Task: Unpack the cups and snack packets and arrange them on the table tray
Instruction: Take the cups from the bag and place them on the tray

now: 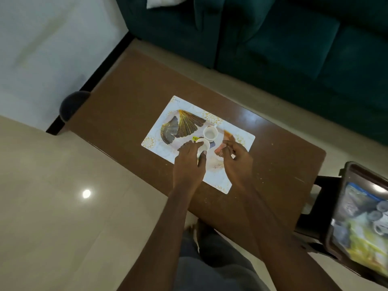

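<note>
A white tray (168, 110) printed with gold and grey leaves lies on the brown table (126, 97). One white cup (210, 133) stands upright near the tray's middle. My left hand (189, 160) grips a second white cup (203, 144) beside it, just above the tray, tilted a little. My right hand (236, 156) hovers over the tray's right part with fingers loosely curled and nothing visibly in them. A yellow price sticker (195, 138) shows next to the held cup.
A dark tray (336, 208) at the right edge carries several more cups (375, 219) on a printed sheet. A teal sofa (273, 38) runs behind the table. A dark round object (72, 103) sits at the table's left corner. Pale tiled floor lies to the left.
</note>
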